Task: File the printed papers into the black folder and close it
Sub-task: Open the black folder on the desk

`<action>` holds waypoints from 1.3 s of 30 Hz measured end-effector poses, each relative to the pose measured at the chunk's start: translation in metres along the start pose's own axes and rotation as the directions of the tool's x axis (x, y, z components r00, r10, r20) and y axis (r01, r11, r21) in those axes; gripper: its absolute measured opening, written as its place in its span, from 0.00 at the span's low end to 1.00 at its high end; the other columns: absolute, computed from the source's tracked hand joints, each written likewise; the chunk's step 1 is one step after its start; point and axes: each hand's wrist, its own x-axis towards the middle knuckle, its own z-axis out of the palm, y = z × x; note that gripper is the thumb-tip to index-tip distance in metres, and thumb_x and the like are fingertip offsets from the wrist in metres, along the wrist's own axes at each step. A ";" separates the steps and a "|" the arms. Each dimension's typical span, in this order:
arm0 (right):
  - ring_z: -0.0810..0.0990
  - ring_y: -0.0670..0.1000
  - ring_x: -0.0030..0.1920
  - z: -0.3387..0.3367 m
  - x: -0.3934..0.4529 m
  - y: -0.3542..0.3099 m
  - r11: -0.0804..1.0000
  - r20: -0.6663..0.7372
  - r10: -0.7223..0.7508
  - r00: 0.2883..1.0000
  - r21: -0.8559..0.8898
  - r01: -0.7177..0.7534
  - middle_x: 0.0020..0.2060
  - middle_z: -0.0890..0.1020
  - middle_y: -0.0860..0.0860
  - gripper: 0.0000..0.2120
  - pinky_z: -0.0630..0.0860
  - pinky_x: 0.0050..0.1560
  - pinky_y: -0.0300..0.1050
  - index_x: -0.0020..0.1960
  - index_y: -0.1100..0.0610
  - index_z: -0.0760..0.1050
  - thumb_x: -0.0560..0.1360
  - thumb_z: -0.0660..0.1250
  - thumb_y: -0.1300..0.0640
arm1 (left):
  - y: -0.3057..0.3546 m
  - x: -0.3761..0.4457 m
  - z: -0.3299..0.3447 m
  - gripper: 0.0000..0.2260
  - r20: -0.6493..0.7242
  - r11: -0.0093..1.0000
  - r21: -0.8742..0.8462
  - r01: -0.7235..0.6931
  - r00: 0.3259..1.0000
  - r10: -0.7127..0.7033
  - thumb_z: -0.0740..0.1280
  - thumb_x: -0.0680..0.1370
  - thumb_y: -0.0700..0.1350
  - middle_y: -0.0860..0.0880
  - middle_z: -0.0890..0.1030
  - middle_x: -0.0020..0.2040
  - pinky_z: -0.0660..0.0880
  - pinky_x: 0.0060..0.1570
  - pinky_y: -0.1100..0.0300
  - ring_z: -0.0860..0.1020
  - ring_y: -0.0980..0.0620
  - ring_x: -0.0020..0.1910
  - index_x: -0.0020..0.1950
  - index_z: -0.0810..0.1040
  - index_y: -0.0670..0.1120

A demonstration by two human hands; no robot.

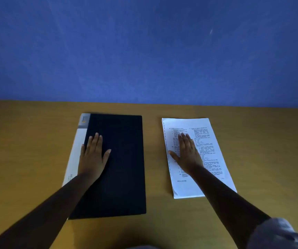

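A closed black folder (123, 168) with a white spine strip along its left edge lies flat on the wooden table, left of centre. My left hand (92, 155) rests palm down on its cover near the spine, fingers spread, holding nothing. To the right lies a stack of white printed papers (209, 137), slightly turned clockwise. Flat on top of the papers sits my right hand (187, 151), fingers extended, gripping nothing.
The wooden table (27, 150) runs up to a blue wall (144, 51) at the back. Bare wood shows between the folder and the papers and on both outer sides. A grey sleeve (277, 234) is at the lower right.
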 end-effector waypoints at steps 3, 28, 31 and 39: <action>0.49 0.55 0.77 0.000 -0.002 -0.001 0.999 0.005 0.022 1.000 0.036 -0.022 0.76 0.55 0.56 0.39 0.51 0.76 0.50 0.76 0.61 0.48 0.76 0.58 0.39 | -0.001 -0.004 0.006 0.28 0.041 0.999 0.029 0.014 0.999 -0.015 0.55 0.80 0.54 0.46 0.52 0.78 0.48 0.74 0.46 0.49 0.46 0.77 0.76 0.50 0.43; 0.53 0.53 0.76 0.002 -0.024 -0.047 0.968 0.070 -0.018 0.997 0.250 0.000 0.75 0.59 0.54 0.29 0.58 0.73 0.49 0.75 0.57 0.55 0.78 0.60 0.49 | 0.030 -0.052 0.010 0.28 0.147 0.982 0.053 -0.182 0.974 0.173 0.59 0.79 0.50 0.48 0.52 0.78 0.50 0.73 0.47 0.50 0.48 0.77 0.76 0.52 0.48; 0.63 0.53 0.71 0.007 -0.044 -0.063 0.930 0.118 -0.031 0.993 0.368 -0.015 0.71 0.65 0.53 0.24 0.65 0.68 0.49 0.72 0.54 0.61 0.77 0.61 0.53 | 0.028 -0.072 0.011 0.30 0.211 0.974 0.071 -0.215 0.958 0.196 0.56 0.78 0.58 0.48 0.50 0.78 0.48 0.73 0.45 0.50 0.48 0.77 0.76 0.49 0.49; 0.74 0.54 0.61 0.016 -0.071 -0.095 0.918 0.058 -0.115 0.992 0.387 0.084 0.60 0.77 0.55 0.14 0.72 0.61 0.48 0.63 0.57 0.72 0.78 0.58 0.57 | 0.023 -0.101 0.022 0.50 0.437 0.923 0.138 -0.359 0.858 0.268 0.49 0.64 0.78 0.49 0.34 0.74 0.30 0.66 0.40 0.30 0.44 0.71 0.75 0.38 0.49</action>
